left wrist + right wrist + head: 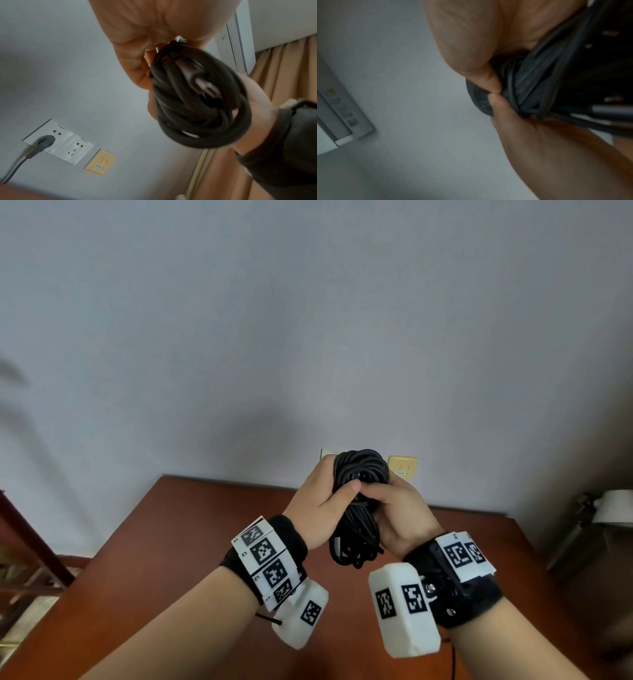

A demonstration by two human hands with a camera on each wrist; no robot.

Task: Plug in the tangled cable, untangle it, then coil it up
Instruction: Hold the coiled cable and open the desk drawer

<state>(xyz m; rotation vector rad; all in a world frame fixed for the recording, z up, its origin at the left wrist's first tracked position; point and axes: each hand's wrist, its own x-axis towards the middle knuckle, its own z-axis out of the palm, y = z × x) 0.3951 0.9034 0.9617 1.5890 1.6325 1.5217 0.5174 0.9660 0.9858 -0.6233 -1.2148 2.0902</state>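
Both hands hold the black cable [359, 501], bundled in loops, up above the brown desk [191, 542] in front of the wall sockets [58, 143]. The left hand [318, 508] wraps its fingers round the bundle with the thumb on top. The right hand [397, 511] grips it from the other side.
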